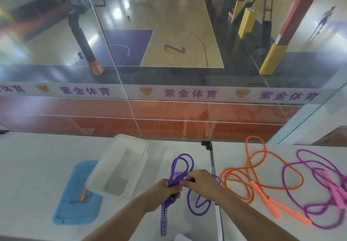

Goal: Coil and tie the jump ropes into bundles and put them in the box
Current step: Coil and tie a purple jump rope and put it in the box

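A purple jump rope (183, 162) is folded into loops above my hands on the white table. My left hand (166, 190) grips the bundled loops, and one patterned handle (163, 220) hangs down below it. My right hand (201, 179) pinches the rope right beside the left, with a loose purple length (197, 206) curling under its wrist. The clear plastic box (120, 165) stands open to the left, resting partly on its blue lid (75, 208). An orange rope (251, 175) and a magenta rope (309, 173) with pink handles lie loose on the right.
A small orange item (83, 195) lies on the blue lid beside the box. A glass wall (169, 109) rises along the table's far edge, with a basketball court below. A seam (216, 184) splits the two tabletops.
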